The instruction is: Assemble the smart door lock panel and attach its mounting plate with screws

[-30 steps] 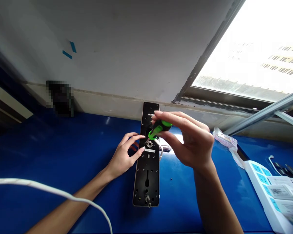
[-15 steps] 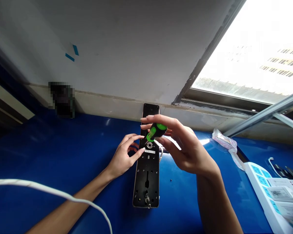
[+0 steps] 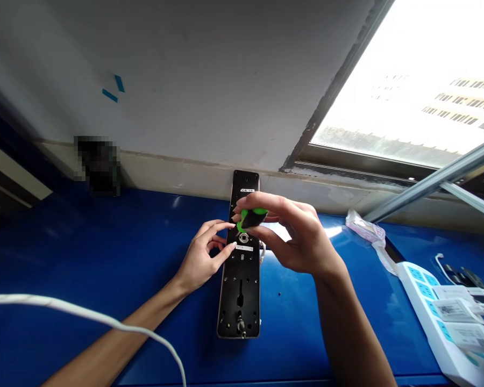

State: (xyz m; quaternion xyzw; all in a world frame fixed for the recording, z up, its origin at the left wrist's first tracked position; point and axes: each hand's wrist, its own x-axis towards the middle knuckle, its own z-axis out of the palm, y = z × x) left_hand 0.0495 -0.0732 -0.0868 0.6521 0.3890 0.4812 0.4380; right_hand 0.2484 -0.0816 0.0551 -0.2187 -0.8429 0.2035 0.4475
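Here's the view down over the blue tabletop (image 3: 145, 242), and the action is right at the middle! A long black panel (image 3: 240, 274) lies there lengthwise, its far end up by the wall (image 3: 193, 102), its near end toward the person. The right hand (image 3: 296, 236) comes across from the right side, fingers and thumb closed round a green-and-black screwdriver (image 3: 253, 217), the handle leaning over the panel just beyond a round metal fitting (image 3: 243, 237). The tip? From here I can't make out what it meets.

Over on the left, the left hand (image 3: 204, 255) has its thumb and forefinger parted, fingertips on the panel's left side, the other fingers curled by the edge; I see nothing pinched between them. A white label (image 3: 244, 248) sits on the near side of the fitting, and down at the near end a metal spindle (image 3: 241, 325) pokes up.

Right of the panel, a tiny dark piece (image 3: 279, 294) lies on the blue. Farther right, white plugs (image 3: 454, 310) crowd a white power strip (image 3: 413, 293), with a clear plastic packet (image 3: 365, 228) on its far side. And near left, a white cable (image 3: 84, 317) sweeps across in front of the left forearm!
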